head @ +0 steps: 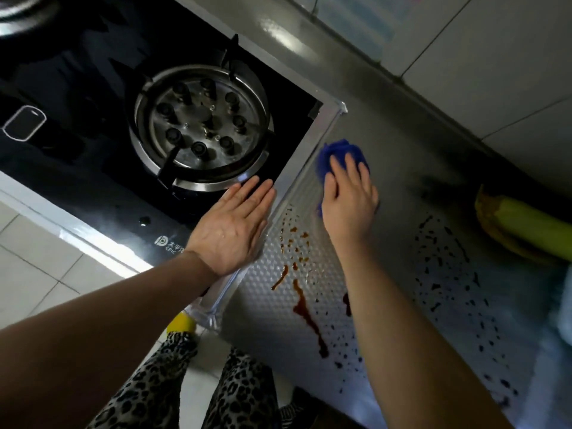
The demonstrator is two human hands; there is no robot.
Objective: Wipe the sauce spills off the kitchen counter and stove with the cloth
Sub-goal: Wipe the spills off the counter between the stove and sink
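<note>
Cloth [337, 156] is bunched under the right hand [348, 199], fingers curled over it, pressed to the counter [402, 144] just beyond the sauce [305, 305], likely for pulling back through it; the left hand [230, 230], flat and empty, is braced on the stove [93, 88] beside the sauce.

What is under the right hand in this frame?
A bunched blue cloth pressed on the counter by the right hand. Whether sauce lies beneath the cloth cannot be seen; brown sauce spills show nearer the person.
</note>
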